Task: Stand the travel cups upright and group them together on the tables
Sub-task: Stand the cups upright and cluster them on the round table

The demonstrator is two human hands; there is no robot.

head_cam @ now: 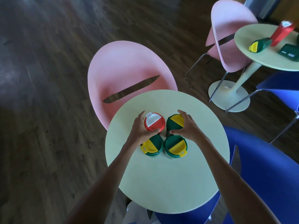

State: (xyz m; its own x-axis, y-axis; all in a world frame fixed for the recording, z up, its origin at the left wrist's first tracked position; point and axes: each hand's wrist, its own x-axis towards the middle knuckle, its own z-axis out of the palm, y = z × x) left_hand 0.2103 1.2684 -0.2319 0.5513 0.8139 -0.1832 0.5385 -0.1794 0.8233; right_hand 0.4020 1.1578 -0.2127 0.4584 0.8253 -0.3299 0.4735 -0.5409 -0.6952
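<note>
A round pale-green table [161, 183] stands on a dark wood-plank floor [48, 110], with a pink shell chair [126, 65] tucked against its far edge and a blue chair [258, 167] at its right. Four travel cups stand upright on the near table in a tight square, almost touching one another: a red cup with a white flip lid [152, 122] at the far left, a green cup with a yellow lid [174, 122] at the far right, and two more green-and-yellow cups in front, one at near left [152, 147] and one at near right [175, 147].

The left hand [140, 128] curls around the red cup, thumb on its near side and fingers on its far side. The right hand [186, 126] wraps the far green cup the same way.

Farther back at the right, a second round table [252, 50] carries a green cup lying on its side [260, 45], a red cup [282, 33] standing upright (tilted only by the lens, it seems), and a dark green box [289, 51] with white lettering too blurred to read. Another pink chair [229, 38] sits beside that table.
</note>
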